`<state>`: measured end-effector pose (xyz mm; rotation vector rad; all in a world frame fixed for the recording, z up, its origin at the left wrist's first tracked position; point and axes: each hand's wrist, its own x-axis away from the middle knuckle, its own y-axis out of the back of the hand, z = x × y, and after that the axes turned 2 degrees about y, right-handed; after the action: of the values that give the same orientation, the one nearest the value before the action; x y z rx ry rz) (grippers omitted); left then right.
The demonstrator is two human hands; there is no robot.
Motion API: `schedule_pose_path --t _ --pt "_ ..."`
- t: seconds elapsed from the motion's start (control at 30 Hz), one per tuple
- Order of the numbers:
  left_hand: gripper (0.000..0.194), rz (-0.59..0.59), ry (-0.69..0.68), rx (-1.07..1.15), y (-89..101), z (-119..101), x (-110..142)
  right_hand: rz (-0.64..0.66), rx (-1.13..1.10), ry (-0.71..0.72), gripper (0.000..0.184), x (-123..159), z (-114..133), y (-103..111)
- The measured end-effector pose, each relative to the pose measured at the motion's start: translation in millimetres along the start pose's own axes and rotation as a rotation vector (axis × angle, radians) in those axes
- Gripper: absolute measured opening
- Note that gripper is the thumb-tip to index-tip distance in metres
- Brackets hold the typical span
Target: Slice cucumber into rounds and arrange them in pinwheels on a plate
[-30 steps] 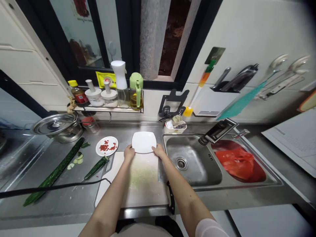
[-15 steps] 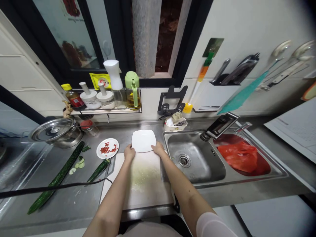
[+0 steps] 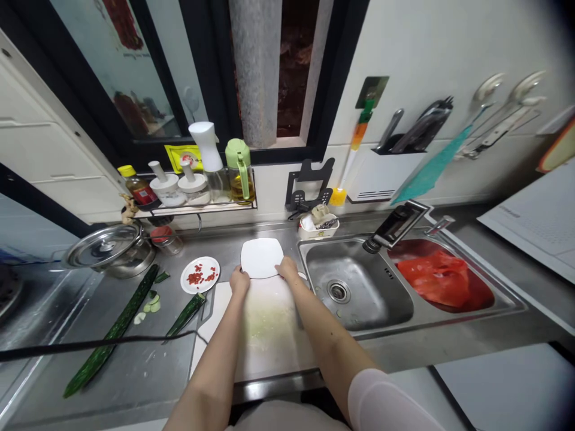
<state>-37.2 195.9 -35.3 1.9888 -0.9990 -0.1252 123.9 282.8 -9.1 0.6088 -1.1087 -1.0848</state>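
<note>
A white square plate (image 3: pixel 262 257) with rounded corners lies at the far end of the cutting board (image 3: pixel 265 353). My left hand (image 3: pixel 239 280) grips its near left corner, and my right hand (image 3: pixel 287 269) grips the near right corner, thumbs on the rim. The fingers beneath the plate are hidden. Wet, pale green residue marks the board below my hands. Left of the board are a round white plate (image 3: pixel 184 284) with chopped red pieces, a cut cucumber piece (image 3: pixel 186 313), a long cucumber (image 3: pixel 117 328) and several cucumber slices (image 3: pixel 154 306).
A steel sink (image 3: pixel 359 287) is on the right, with a red bag (image 3: pixel 433 278) in its second basin. A lidded pot (image 3: pixel 110 248) stands back left. Above the counter, a rack holds an oil bottle (image 3: pixel 240 173) and seasoning jars. A black cable (image 3: pixel 103 343) crosses the left side.
The camera view has shifted and tilted slightly. Both hands keep hold of the square plate, which stays in nearly the same place behind the board.
</note>
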Motion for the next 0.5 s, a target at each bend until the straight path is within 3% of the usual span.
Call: schedule_pose_path --t 0.23,0.5 --pt "0.043 -0.007 0.01 -0.007 4.8 -7.2 1.0 -0.018 -0.024 -0.006 0.047 7.0 9.1 10.4" --pt "0.042 -0.03 0.006 0.026 10.0 -6.6 7.6 -0.09 -0.061 0.02 0.046 29.3 -2.3 19.9"
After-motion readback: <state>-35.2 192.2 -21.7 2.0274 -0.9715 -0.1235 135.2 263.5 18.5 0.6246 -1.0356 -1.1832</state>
